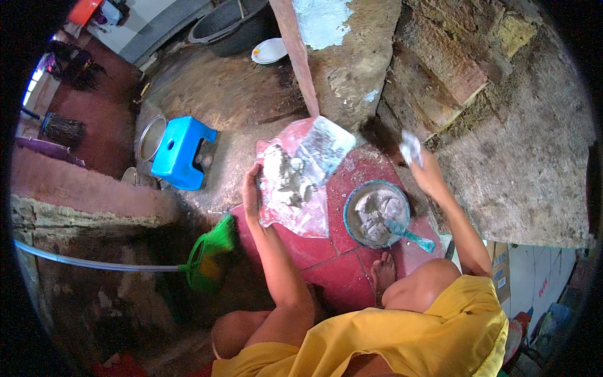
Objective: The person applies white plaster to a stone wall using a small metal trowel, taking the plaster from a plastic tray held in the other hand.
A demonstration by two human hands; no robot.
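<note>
A clear plastic bag (317,223) lies on the red tiled floor with a heap of white putty-like paste (286,179) on it. My left hand (250,191) grips the bag's left edge. A flat, grey-white smeared sheet (325,149) rests at the bag's far right corner. Off to the right, my right hand (426,174) is raised and closed on a whitish, smeared object (411,148), whose kind I cannot make out. Between my hands and nearer to me, a round bowl (346,217) holds grey-white paste. A translucent blue-green handle (419,241) leans out over its rim.
A blue plastic stool (179,154) stands on the left, beside a metal pot (151,139). A green broom (213,248) lies at lower left. Farther off are a black basin (235,31) and a white plate (270,51). A thin post (295,56) rises beyond the bag.
</note>
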